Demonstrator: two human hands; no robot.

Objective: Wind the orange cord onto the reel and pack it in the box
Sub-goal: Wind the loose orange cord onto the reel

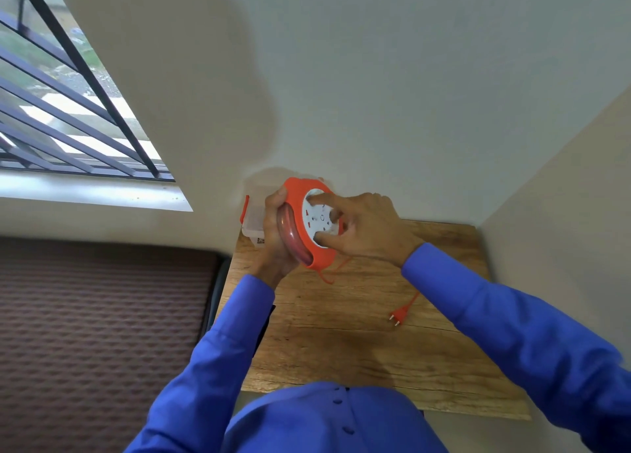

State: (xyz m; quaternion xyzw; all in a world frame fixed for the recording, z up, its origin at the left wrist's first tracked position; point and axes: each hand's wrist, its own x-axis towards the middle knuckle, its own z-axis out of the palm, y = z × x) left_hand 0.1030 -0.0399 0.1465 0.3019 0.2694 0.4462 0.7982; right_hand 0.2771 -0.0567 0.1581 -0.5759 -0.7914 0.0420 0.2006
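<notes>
An orange reel (296, 200) with a white socket face is held upright above the far left of the wooden table (358, 343). My left hand (275, 237) grips its rim from the left. My right hand (365, 229) has its index finger and thumb on the white face. A short length of orange cord (411, 299) runs from under the reel across the table to its plug (397, 316), which lies flat. A clear plastic box (252, 218) with orange clips stands behind the reel at the table's far left corner, partly hidden by my left hand.
The table fills a corner, with white walls behind and to the right. A barred window (68, 104) is at the upper left. A dark patterned surface (102, 316) lies left of the table.
</notes>
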